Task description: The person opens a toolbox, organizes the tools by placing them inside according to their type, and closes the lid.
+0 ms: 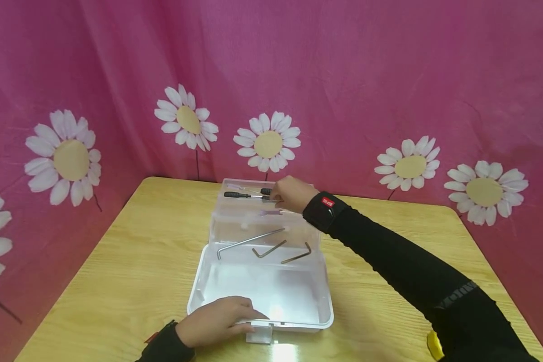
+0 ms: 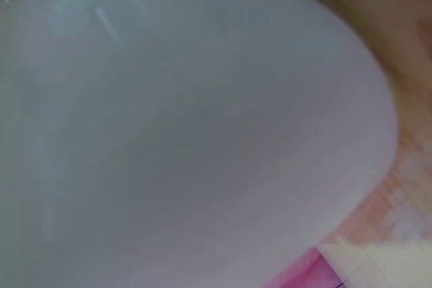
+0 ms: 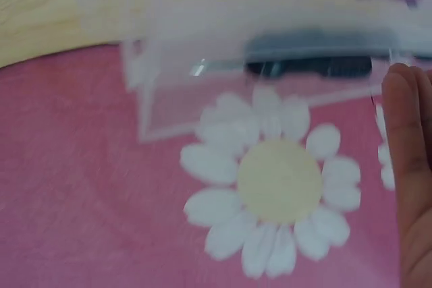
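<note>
A white plastic toolbox (image 1: 328, 301) stands open on the table, its clear upper sections folded back. My left hand (image 1: 219, 322) grips its front rim beside the clear latch (image 1: 259, 334); the left wrist view shows mostly a blurred white surface. At the back my right hand (image 1: 294, 193) reaches down over the clear rear section (image 1: 221, 206), fingertips among black-handled screwdrivers (image 1: 237, 194). One dark handle (image 3: 310, 67) lies close to its fingers (image 3: 405, 119) in the right wrist view. I cannot tell whether they pinch anything. Three L-shaped hex keys (image 1: 251, 242) lie across the middle section.
Small purple-handled tools (image 1: 271, 212) lie in the rear section. A yellow object (image 1: 434, 345) shows at the lower right, partly hidden by the right sleeve. The wooden table (image 1: 131, 271) ends at a pink curtain (image 1: 344, 75) with white flowers.
</note>
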### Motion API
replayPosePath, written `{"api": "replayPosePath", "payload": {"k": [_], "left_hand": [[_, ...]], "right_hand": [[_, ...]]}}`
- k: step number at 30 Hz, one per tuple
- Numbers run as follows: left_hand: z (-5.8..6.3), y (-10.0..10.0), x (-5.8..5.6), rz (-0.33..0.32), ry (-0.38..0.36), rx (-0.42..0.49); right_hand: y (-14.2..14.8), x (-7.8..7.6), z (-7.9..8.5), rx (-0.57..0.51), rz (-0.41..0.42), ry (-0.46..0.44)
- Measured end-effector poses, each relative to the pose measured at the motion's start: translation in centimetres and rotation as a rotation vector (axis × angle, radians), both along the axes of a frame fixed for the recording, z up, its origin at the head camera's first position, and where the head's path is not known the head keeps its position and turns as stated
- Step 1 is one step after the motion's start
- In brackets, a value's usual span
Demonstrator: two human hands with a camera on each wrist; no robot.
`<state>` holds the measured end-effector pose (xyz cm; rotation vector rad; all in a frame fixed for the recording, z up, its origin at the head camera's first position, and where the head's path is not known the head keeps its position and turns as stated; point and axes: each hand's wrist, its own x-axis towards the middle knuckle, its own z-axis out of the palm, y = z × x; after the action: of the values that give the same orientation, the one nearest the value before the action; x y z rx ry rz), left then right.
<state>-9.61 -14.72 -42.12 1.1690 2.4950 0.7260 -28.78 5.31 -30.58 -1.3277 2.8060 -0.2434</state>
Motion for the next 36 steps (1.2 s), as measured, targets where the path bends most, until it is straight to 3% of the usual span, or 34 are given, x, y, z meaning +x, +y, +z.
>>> {"api": "replayPosePath", "payload": {"k": [6,12,16,23,28,36], "left_hand": [[-0.4,0.2,0.1,0.003,0.047,0.0],[-0.6,0.1,-0.3,-0.014,0.071,0.003],[-0.6,0.1,-0.3,-0.009,0.042,-0.002],[-0.6,-0.1,0.0,0.006,-0.005,-0.001],[-0.4,-0.1,0.2,0.01,0.002,0.006],[-0.5,-0.1,0.1,0.01,0.008,0.01]], "right_hand": [[4.8,1.4,2.0,-0.12,-0.016,0.036],[10.6,3.1,3.3,-0.089,-0.104,0.105],[14.8,5.0,2.9,-0.06,-0.149,0.123],[21.7,9.6,0.0,0.01,-0.28,0.094],[24.8,12.5,-3.0,0.053,-0.351,0.016],[28.2,15.9,-7.8,0.157,-0.458,-0.243]]}}
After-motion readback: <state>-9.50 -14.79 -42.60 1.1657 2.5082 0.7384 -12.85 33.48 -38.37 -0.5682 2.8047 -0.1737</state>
